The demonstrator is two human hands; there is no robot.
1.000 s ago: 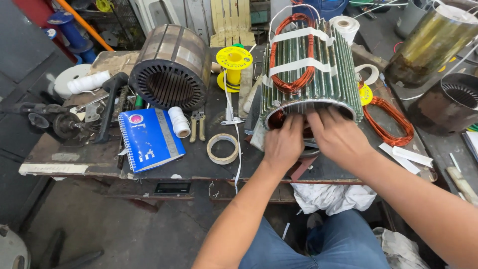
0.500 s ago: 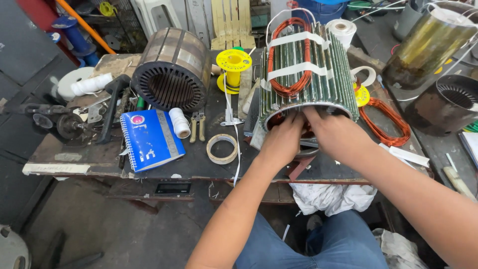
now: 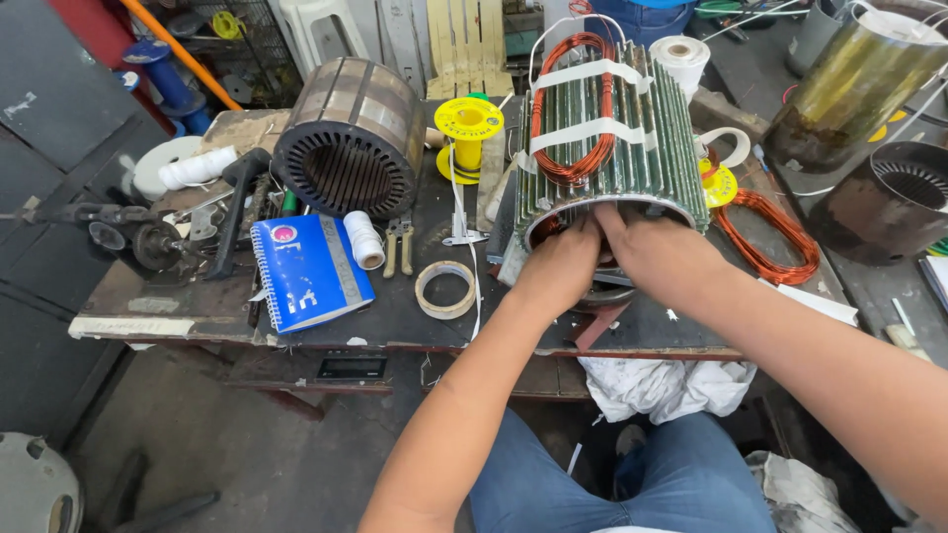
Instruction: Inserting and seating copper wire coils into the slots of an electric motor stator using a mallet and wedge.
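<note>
Both hands work at the near open end of the green motor core, which lies on the workbench. The left hand and right hand press side by side, fingers bent into the opening, probably seating wire. I cannot tell what they grip. A tape ring lies left of them. Next needs careful finger pressure.

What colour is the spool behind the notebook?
Yellow spool, clearest in the head view.

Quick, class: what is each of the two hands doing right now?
Left hand: fingers curled into the near mouth of the green stator core; grip unclear.
Right hand: the same, beside it.
</note>
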